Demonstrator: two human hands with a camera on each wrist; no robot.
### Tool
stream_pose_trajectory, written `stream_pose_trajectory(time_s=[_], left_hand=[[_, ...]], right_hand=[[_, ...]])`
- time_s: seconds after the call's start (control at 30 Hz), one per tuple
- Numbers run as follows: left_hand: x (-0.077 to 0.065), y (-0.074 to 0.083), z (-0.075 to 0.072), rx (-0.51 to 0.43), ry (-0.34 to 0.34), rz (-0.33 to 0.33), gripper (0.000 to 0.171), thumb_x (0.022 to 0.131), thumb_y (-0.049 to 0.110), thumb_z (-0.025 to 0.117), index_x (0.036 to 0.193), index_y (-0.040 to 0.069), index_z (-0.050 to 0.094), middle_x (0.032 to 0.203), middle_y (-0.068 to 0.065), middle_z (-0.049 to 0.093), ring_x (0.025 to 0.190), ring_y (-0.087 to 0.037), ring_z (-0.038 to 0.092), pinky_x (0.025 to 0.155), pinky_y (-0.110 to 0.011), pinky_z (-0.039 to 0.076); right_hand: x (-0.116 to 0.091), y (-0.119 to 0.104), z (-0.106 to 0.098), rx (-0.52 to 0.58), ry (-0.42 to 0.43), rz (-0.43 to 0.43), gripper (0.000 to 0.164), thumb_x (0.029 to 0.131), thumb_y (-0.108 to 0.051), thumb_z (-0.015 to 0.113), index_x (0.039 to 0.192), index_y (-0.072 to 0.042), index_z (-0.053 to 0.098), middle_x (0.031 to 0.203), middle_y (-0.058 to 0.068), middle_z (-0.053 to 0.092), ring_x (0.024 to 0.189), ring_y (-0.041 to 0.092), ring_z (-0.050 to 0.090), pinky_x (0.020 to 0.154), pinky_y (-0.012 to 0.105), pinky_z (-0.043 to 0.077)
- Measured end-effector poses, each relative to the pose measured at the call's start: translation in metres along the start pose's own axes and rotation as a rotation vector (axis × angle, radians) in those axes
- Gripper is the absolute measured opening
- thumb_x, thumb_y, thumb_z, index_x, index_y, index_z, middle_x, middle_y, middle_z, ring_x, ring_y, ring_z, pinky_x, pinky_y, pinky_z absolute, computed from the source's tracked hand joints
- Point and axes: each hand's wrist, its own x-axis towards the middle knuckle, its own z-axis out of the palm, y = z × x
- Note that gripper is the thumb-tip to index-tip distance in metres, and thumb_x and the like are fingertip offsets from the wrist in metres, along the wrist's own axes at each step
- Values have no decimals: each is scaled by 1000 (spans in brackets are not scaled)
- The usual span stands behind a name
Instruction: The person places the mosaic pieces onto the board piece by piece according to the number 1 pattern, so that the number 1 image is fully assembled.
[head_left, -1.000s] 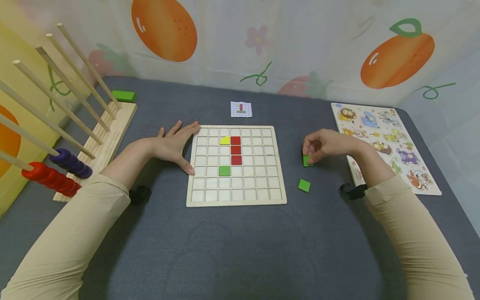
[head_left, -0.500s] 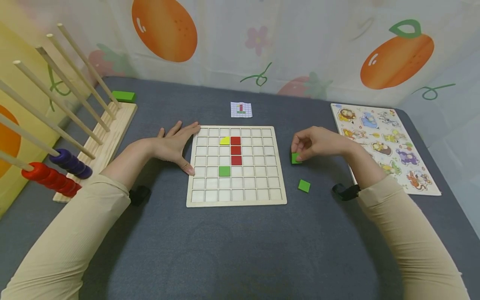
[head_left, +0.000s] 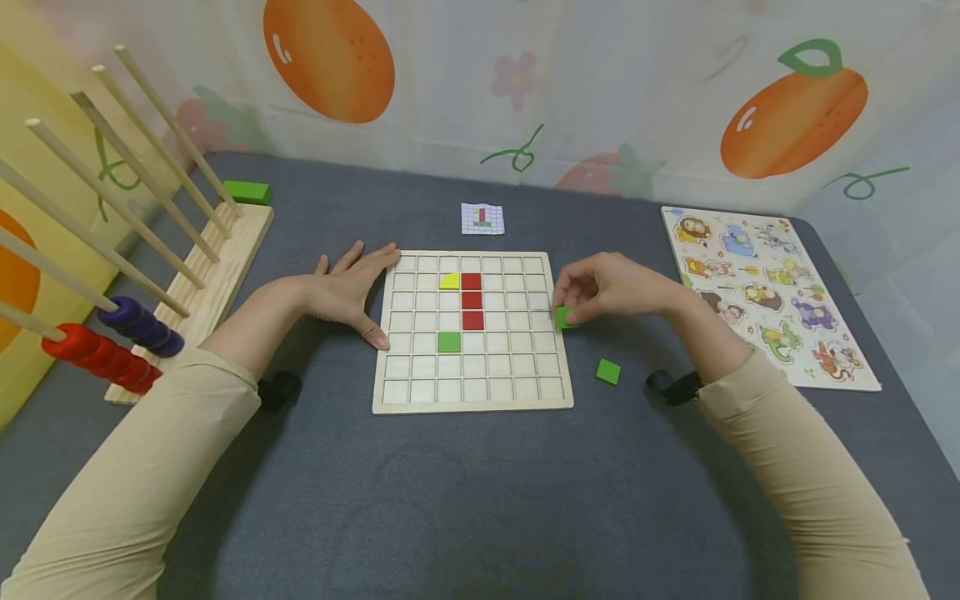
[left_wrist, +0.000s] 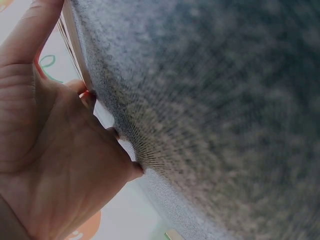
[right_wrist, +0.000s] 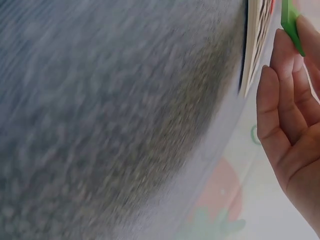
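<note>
A wooden grid board lies on the dark table. In its cells sit a column of red square tiles, a yellow tile with one corner cut round, and a green square tile. My left hand spreads along the board's left edge, thumb and fingertips at the rim; the palm fills the left wrist view's left side. My right hand pinches another green tile at the board's right edge. In the right wrist view that green tile stands between thumb and fingertips.
One loose green tile lies right of the board. Behind the board is a small pattern card. A wooden bead rack with tall pegs stands left, near a green block. An animal puzzle board lies right.
My right hand has carried the green tile leftward, from the table to the grid board's right edge. The left hand and the tiles in the board have stayed put.
</note>
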Motion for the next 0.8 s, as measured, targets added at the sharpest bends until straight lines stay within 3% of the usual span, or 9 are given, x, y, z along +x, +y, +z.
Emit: stream_pose_trajectory(time_s=[0.8], left_hand=[[-1, 1, -1, 0, -1, 3, 138, 64, 57, 88, 161, 18, -2, 170, -4, -10, 154, -42, -17, 112, -77, -8]], right_hand=[[28, -40, 22, -12, -5, -134, 17, 83, -9, 77, 98, -17, 74, 88, 0, 69, 80, 16, 63, 73, 31, 52]])
